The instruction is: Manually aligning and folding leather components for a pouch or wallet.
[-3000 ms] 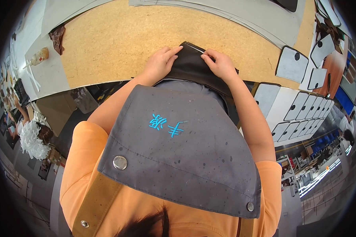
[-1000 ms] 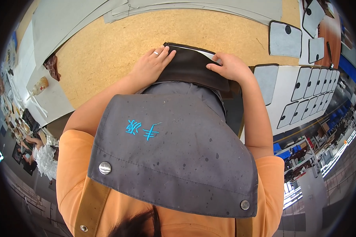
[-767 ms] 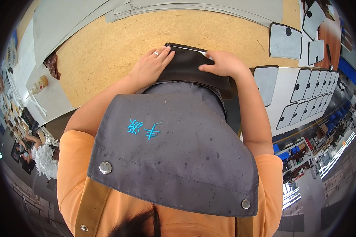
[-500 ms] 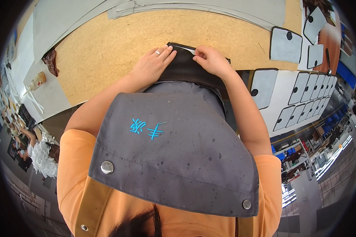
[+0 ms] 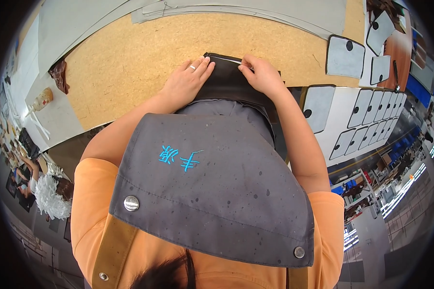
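Note:
A dark, folded piece of material (image 5: 226, 82) lies at the near edge of a tan board table (image 5: 130, 62). My left hand (image 5: 185, 79), with a ring on one finger, lies flat on its left part. My right hand (image 5: 260, 74) presses on its upper right edge, the fingers curled over a thin pale strip along the top. My grey apron bib (image 5: 212, 188) and orange sleeves hide the near part of the piece.
Grey sheets (image 5: 236, 12) lie along the far side of the table. To the right, rows of grey panels with black edging and round holes (image 5: 371, 111) lie on a white surface. A bottle (image 5: 42, 98) and a brown scrap (image 5: 60, 74) sit at the left.
My right hand has slid left along the top edge of the dark piece toward its middle. My left hand has stayed in place.

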The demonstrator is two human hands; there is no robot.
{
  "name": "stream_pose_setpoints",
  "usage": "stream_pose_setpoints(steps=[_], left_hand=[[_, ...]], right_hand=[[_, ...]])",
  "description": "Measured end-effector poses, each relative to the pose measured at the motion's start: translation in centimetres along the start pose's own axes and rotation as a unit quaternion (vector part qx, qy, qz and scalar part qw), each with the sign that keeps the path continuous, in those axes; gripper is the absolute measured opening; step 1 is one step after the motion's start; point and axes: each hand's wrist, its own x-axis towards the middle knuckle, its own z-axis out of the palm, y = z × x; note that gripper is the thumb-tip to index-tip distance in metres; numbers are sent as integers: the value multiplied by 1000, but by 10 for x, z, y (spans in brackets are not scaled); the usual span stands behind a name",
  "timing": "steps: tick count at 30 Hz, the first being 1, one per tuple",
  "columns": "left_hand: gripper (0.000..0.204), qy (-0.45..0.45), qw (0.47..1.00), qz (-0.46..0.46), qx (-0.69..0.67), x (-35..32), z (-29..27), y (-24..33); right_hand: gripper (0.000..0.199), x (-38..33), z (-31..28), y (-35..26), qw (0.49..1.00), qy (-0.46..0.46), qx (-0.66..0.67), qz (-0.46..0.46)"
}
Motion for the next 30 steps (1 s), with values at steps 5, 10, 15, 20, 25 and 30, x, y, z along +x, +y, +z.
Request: stream_pose_setpoints(steps=[5,10,15,20,25,30], left_hand=[[57,-17,999,-2,30,2,-7,3],[56,-49,999,20,1,11,-17,4],[49,-20,991,134,-8,16,-2,1],[50,-56,991,121,20,14,-2,0],[54,-36,997,70,-6,15,3,7],[48,-3,995,21,-94,21,1,7]], right_hand=[[15,-1,10,-4,994,66,-85,29],[13,2,16,1,989,75,-124,17],[13,3,20,3,989,85,-117,7],[13,4,19,3,990,90,-111,8],[14,5,15,1,991,78,-103,28],[16,6,15,-2,990,71,-119,41]])
